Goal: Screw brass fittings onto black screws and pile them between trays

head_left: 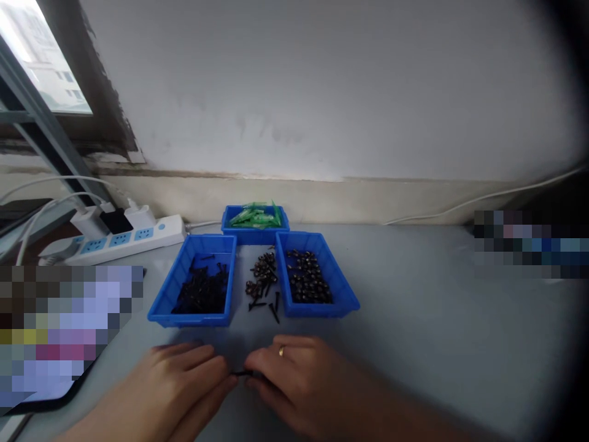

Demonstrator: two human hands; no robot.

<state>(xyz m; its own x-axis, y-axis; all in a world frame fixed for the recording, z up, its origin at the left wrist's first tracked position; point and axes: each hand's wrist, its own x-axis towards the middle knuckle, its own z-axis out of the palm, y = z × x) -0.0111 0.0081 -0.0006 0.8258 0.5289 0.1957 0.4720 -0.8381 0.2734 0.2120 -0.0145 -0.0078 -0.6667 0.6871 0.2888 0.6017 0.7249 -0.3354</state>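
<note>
Both hands pinch one small black screw (pixel 241 372) between them.

The left hand (pixel 184 383) and right hand (pixel 294 377) close fingertips on its ends; at twelve o'clock lies a loose pile of dark screws (pixel 263 283) between two blue plastic trays (pixel 197 282).

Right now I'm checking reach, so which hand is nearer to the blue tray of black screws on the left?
Left. The left hand lies just in front of the tray of black screws; the right hand sits further to the right, below the loose screws.
</note>
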